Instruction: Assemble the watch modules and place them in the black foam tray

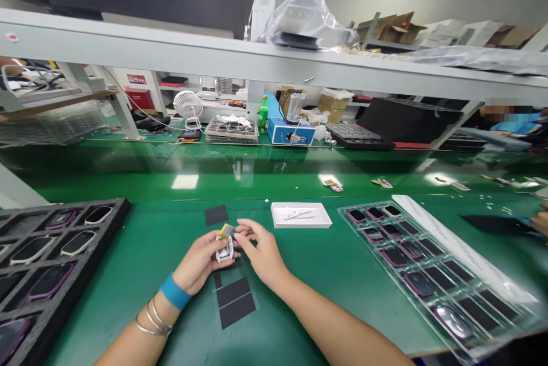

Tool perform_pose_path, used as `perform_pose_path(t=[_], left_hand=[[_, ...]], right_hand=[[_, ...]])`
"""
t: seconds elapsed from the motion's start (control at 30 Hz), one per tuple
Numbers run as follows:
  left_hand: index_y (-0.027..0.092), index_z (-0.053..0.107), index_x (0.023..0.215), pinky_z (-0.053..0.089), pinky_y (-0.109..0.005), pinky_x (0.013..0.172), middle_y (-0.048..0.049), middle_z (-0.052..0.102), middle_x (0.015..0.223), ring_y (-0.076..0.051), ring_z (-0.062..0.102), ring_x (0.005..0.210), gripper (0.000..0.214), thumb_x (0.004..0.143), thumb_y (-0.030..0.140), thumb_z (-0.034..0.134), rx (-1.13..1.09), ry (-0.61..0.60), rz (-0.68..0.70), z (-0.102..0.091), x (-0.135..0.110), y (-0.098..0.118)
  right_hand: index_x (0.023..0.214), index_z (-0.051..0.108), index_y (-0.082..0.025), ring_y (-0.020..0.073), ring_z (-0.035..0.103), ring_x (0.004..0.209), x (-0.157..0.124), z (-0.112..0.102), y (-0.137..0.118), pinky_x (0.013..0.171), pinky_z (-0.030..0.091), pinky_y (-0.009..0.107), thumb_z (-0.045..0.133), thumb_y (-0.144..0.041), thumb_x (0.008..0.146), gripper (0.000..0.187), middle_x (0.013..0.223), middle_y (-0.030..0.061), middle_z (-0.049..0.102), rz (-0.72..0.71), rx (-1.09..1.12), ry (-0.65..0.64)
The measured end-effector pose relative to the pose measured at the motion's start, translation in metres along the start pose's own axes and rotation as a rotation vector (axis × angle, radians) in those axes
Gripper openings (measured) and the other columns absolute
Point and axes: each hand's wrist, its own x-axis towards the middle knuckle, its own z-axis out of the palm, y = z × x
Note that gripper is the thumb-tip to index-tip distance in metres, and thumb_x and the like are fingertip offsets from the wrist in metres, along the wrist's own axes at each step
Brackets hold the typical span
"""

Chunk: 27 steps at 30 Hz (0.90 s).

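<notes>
My left hand [202, 260] is closed around a small white watch-like case [224, 252], held just above the green table. My right hand [260, 249] pinches at the top of that case, where a small grey and yellow part [226, 232] sticks up. Both hands meet near the middle of the table. Under them lie dark rectangular pads on a clear sheet [234, 301]. A blue band and metal bangles circle my left wrist.
A black foam tray [107, 228] with several cases sits at the left. A clear plastic tray [432, 272] of similar pieces lies at the right, a white strip along it. A small white tray [301, 214] with tweezers is beyond my hands. Another person's hand [540, 218] shows at far right.
</notes>
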Motion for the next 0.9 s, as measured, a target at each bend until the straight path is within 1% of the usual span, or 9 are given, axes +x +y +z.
perform_pose_path(t=[0.03,0.1,0.17,0.23,0.33,0.5,0.6,0.8,0.9], left_hand=[[0.013,0.061,0.088,0.055,-0.026,0.061,-0.0081,0.069,0.080,-0.017,0.067,0.069,0.017,0.072,0.015,0.065,-0.021,0.054,0.036,-0.004,0.003,0.001],[0.013,0.060,0.088,0.055,-0.027,0.066,-0.0086,0.070,0.082,-0.017,0.067,0.073,0.014,0.074,0.012,0.062,-0.050,0.140,0.085,-0.011,0.007,0.003],[0.013,0.059,0.088,0.055,-0.029,0.068,-0.0097,0.070,0.083,-0.018,0.067,0.077,0.013,0.075,0.011,0.060,-0.059,0.169,0.098,-0.016,0.009,0.004],[0.013,0.059,0.087,0.055,-0.029,0.069,-0.0106,0.070,0.084,-0.020,0.067,0.080,0.013,0.075,0.010,0.060,-0.059,0.171,0.102,-0.017,0.009,0.004],[0.013,0.059,0.087,0.054,-0.030,0.070,-0.0113,0.070,0.085,-0.020,0.067,0.081,0.013,0.074,0.011,0.061,-0.053,0.163,0.109,-0.017,0.008,0.004],[0.012,0.060,0.085,0.054,-0.029,0.071,-0.0116,0.071,0.086,-0.020,0.066,0.081,0.014,0.072,0.013,0.064,-0.037,0.142,0.108,-0.016,0.009,0.003],[0.012,0.061,0.085,0.053,-0.029,0.071,-0.0116,0.071,0.086,-0.019,0.066,0.079,0.014,0.071,0.013,0.065,-0.035,0.137,0.108,-0.017,0.009,0.003],[0.013,0.063,0.082,0.052,-0.027,0.068,-0.0111,0.071,0.083,-0.018,0.066,0.076,0.015,0.068,0.016,0.068,-0.036,0.150,0.105,-0.015,0.008,0.005],[0.013,0.063,0.081,0.051,-0.026,0.065,-0.0106,0.070,0.083,-0.018,0.065,0.074,0.016,0.067,0.017,0.069,-0.020,0.148,0.104,-0.014,0.008,0.006]], right_hand=[[0.095,0.065,-0.022,0.0152,0.059,0.081,-0.001,0.004,0.001,0.076,0.047,0.029,0.054,-0.022,0.082,0.017,0.091,0.0040,0.065,0.002,-0.022,-0.026],[0.081,0.066,-0.020,0.0153,0.058,0.080,-0.005,0.011,0.002,0.078,0.046,0.030,0.056,-0.018,0.080,0.011,0.083,0.0024,0.065,-0.041,-0.135,-0.149],[0.074,0.067,-0.019,0.0164,0.056,0.084,-0.010,0.019,0.002,0.083,0.043,0.031,0.062,-0.013,0.076,0.007,0.082,0.0021,0.065,-0.102,-0.281,-0.271],[0.076,0.067,-0.018,0.0175,0.054,0.089,-0.014,0.025,0.002,0.086,0.042,0.031,0.066,-0.013,0.073,0.005,0.088,0.0034,0.064,-0.135,-0.397,-0.330],[0.074,0.067,-0.017,0.0168,0.051,0.091,-0.017,0.030,0.002,0.087,0.042,0.030,0.067,-0.015,0.073,0.002,0.090,0.0036,0.061,-0.137,-0.483,-0.358],[0.068,0.065,-0.018,0.0163,0.051,0.089,-0.015,0.031,0.003,0.085,0.042,0.030,0.068,-0.015,0.073,0.006,0.089,0.0020,0.059,-0.102,-0.475,-0.348],[0.068,0.062,-0.017,0.0165,0.050,0.088,-0.015,0.032,0.005,0.083,0.042,0.030,0.065,-0.013,0.076,0.009,0.087,0.0024,0.057,-0.126,-0.500,-0.358],[0.080,0.054,-0.018,0.0176,0.048,0.087,-0.022,0.022,-0.003,0.077,0.042,0.031,0.057,-0.017,0.083,0.004,0.091,0.0042,0.054,-0.372,-0.613,-0.448],[0.084,0.052,-0.018,0.0174,0.049,0.089,-0.023,0.012,-0.013,0.080,0.042,0.032,0.053,-0.017,0.085,0.002,0.094,0.0053,0.054,-0.472,-0.516,-0.423]])
